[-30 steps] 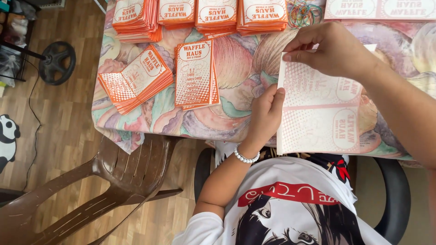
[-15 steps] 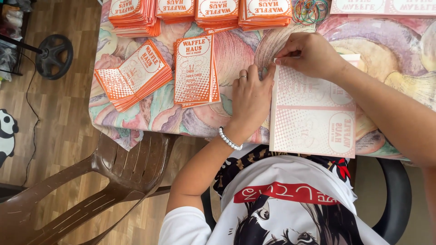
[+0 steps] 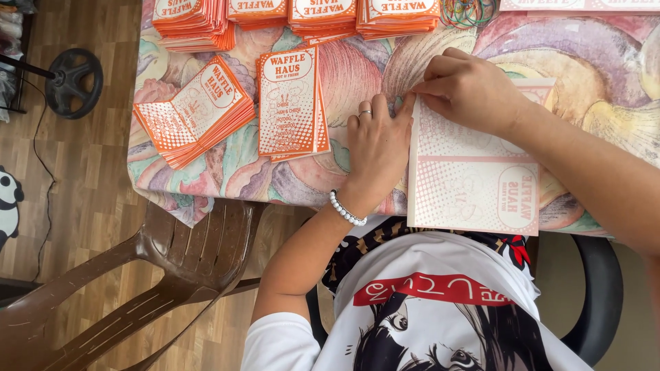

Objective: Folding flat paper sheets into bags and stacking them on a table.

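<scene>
**Both hands press on a pale paper sheet at the worktop's near edge**

The pale paper sheet, printed faintly in pink dots and panels, lies flat on the worktop, which is covered in a swirled pastel cloth. Its lower edge reaches the worktop's near rim, right in front of the person's white printed shirt.

The left hand lies palm down just beside the sheet's left edge, fingers spread and flat, a ring on one finger and a white bead bracelet at the wrist; its fingertips reach the sheet's upper left corner. It grips nothing. The right hand rests on the sheet's top edge with fingers curled, pinching the paper at that same corner.

To the left of the sheet sits an upright stack of orange printed bags, and further left a fanned stack of the same bags, tilted. Beyond the sheet, along the far side, runs a row of orange bag piles, with a bundle of coloured rubber bands near them. A brown plastic chair stands below and left of the sheet, off the worktop.
</scene>
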